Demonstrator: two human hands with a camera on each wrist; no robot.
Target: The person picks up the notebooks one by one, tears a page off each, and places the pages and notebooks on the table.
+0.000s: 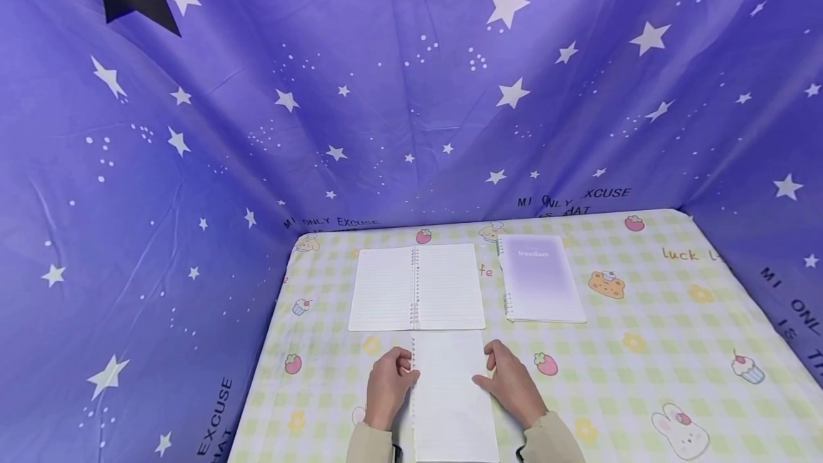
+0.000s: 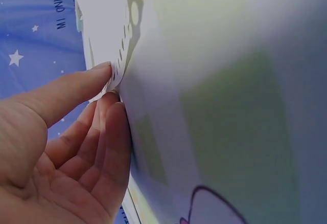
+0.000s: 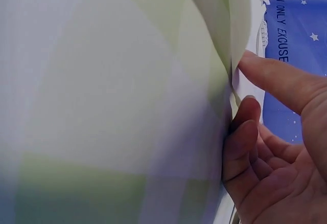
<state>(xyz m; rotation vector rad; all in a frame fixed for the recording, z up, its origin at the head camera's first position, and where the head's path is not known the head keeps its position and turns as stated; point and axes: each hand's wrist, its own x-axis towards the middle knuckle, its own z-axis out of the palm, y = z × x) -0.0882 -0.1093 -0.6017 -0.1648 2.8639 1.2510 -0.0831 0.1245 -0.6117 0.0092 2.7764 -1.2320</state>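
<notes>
A stack of loose white paper, with punched holes down its left side, lies in front of me just below an open ring notebook. At its left edge my left hand pinches the paper; in the left wrist view the thumb is over the holed edge and the fingertips are beneath. My right hand pinches the opposite edge, the thumb on top and the curled fingers under it in the right wrist view. How many sheets lie there I cannot tell.
A closed purple notebook marked "freedom" lies to the right of the open one. Everything rests on a table with a green checked cloth. Blue-purple star-printed curtains hang behind the table and along both sides.
</notes>
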